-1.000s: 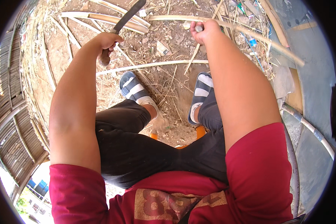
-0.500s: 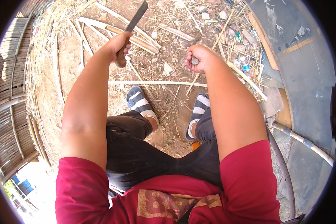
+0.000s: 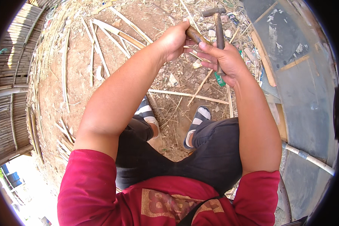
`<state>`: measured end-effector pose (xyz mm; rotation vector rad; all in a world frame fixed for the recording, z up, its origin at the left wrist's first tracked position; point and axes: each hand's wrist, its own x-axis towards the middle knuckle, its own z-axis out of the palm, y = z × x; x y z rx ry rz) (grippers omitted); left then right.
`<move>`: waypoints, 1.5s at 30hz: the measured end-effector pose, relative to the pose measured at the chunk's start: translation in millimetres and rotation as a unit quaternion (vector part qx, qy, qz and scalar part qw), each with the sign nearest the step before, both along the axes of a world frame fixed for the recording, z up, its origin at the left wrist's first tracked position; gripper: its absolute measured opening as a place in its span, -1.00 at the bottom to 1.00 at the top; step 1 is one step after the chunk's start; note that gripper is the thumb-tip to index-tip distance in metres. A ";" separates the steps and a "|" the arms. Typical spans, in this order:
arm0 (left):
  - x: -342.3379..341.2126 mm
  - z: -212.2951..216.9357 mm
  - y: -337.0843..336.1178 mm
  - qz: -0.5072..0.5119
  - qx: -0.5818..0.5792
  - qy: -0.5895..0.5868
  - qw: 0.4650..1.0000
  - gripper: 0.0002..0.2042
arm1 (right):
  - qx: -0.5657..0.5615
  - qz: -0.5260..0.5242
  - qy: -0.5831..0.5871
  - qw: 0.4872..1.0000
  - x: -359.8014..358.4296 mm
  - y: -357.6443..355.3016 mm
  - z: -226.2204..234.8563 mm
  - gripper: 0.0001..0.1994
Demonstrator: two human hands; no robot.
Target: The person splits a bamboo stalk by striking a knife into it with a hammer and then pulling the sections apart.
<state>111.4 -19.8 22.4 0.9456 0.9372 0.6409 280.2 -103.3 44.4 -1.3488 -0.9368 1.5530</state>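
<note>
My left hand (image 3: 173, 42) is closed on a machete, near where its brown wooden handle (image 3: 196, 35) meets the blade. The thin dark blade (image 3: 163, 10) points away to the upper left and shows almost edge-on. My right hand (image 3: 229, 62) is closed round the dark handle of a hammer (image 3: 219, 32), which stands head up. The butt of the machete handle reaches the thumb and fingers of my right hand; whether they grip it too, I cannot tell. Both hands are close together, above the ground ahead of my feet.
Split bamboo strips (image 3: 120, 32) lie scattered on the dirt, and one strip (image 3: 188, 95) crosses ahead of my sandalled feet (image 3: 197, 122). Grey sheets (image 3: 299, 83) stand along the right. A woven bamboo wall (image 3: 7, 71) is at the left. A green plastic scrap (image 3: 219, 80) lies below my right hand.
My left hand has swung right with the machete, turning its handle toward my right hand. The right hand has moved right, and the hammer now stands head up.
</note>
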 end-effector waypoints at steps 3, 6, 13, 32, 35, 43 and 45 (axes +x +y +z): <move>12.0 5.6 -6.1 0.006 -0.006 0.005 1.000 -0.53 | 0.010 -0.023 0.044 0.999 5.4 -0.5 -2.1 -0.62; 13.1 -1.9 -2.5 0.000 -0.016 0.017 1.000 -0.52 | 0.009 -0.045 0.062 0.997 4.5 0.2 0.1 -0.69; 35.7 -8.3 -10.8 -0.016 -0.032 0.019 0.999 -0.40 | -0.013 -0.097 0.116 0.988 30.4 6.7 -13.6 -0.70; -72.5 -240.6 6.1 -0.166 0.070 0.627 0.758 -0.26 | -0.094 -0.187 0.059 0.976 90.3 15.8 -49.5 -0.70; -74.0 -259.8 19.2 -0.186 0.077 0.619 0.759 -0.18 | -0.096 -0.177 0.061 0.978 87.9 16.6 -44.7 -0.69; -67.7 -277.9 29.1 -0.224 0.071 0.641 0.731 -0.15 | -0.084 -0.153 0.052 0.983 75.6 13.1 -33.8 -0.66; -67.9 -278.1 27.2 -0.204 0.082 0.635 0.740 -0.18 | -0.084 -0.147 0.047 0.984 75.5 11.7 -33.7 -0.66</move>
